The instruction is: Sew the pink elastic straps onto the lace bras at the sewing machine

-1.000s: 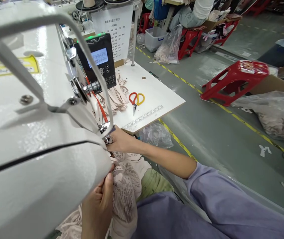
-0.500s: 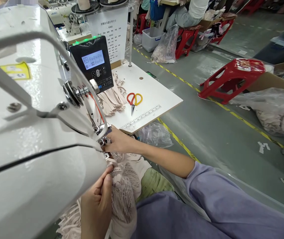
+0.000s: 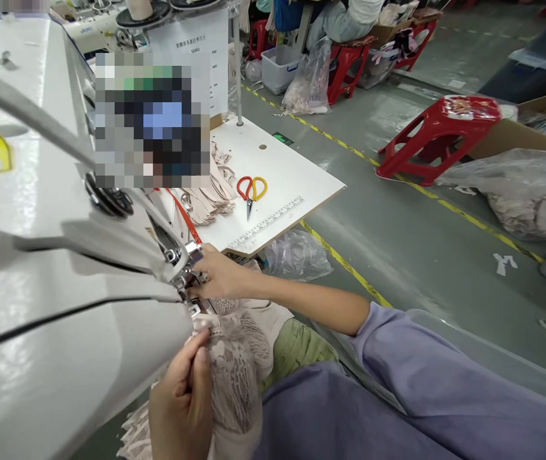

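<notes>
A beige lace bra hangs in folds from the front of a white sewing machine toward my lap. My left hand pinches its edge between thumb and forefinger, just in front of the presser foot. A pale narrow band shows by those fingertips. My right hand reaches in from the right, close against the metal needle parts. Its fingertips are mostly hidden there, so its grip on the cloth is unclear.
Red-and-yellow-handled scissors lie on the white table, above a printed ruler. Beige strips are piled beside them. A red stool and a plastic bag stand on the floor at right. A seated person is farther back.
The view has shifted a little, so the machine sits further left. Both hands stay close to the needle area; the left still pinches the lace edge.
</notes>
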`<state>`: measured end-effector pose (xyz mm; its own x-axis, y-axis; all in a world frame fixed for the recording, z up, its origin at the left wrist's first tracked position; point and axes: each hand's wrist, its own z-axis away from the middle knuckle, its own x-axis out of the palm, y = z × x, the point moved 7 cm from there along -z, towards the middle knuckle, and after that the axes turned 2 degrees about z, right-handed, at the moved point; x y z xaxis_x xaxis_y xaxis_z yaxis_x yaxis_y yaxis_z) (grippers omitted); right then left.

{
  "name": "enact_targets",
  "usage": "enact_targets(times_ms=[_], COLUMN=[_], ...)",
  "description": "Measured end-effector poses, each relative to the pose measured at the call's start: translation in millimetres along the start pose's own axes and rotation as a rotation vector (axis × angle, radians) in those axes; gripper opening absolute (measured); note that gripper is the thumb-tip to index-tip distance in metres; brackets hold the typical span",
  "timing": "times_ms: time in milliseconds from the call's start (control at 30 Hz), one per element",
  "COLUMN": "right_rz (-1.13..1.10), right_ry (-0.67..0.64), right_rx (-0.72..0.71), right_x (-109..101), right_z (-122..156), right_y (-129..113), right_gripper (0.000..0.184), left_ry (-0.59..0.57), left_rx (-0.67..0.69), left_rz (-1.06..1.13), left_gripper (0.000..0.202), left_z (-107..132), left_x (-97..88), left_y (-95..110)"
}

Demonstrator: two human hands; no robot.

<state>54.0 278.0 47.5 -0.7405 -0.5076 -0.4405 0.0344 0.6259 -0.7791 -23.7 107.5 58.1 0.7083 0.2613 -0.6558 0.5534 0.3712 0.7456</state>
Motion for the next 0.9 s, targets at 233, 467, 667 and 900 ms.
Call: enact_targets(times_ms=[233,467,667,900], right_rz=[0.009,0.069,0.068,0.028], right_ry=[0.049,0.079,0.077,0.109], right_rx=[0.013,-0.015,-0.03,-0.08], right_x=[7.6,9.5,8.6,5.8], right_z=[3.2,3.6,5.9,7.4], right_y=[7.3,5.6,9.1,9.7], right_gripper=[0.012,0.013,0.014,0.011], left_ry=[0.018,0.108,0.146,0.204], left_rx=[0.182,0.306,0.375,0.367], left_rz=[-0.247,-0.325,-0.294,-0.327], left_gripper=[0.033,0.028,0.026,0.028], left_z=[-1.1,3.4,4.1,6.6], left_x=[-7.0,-10.5,-8.2,-4.8], left_y=[-15.2,-8.1,-2.7,-16.1])
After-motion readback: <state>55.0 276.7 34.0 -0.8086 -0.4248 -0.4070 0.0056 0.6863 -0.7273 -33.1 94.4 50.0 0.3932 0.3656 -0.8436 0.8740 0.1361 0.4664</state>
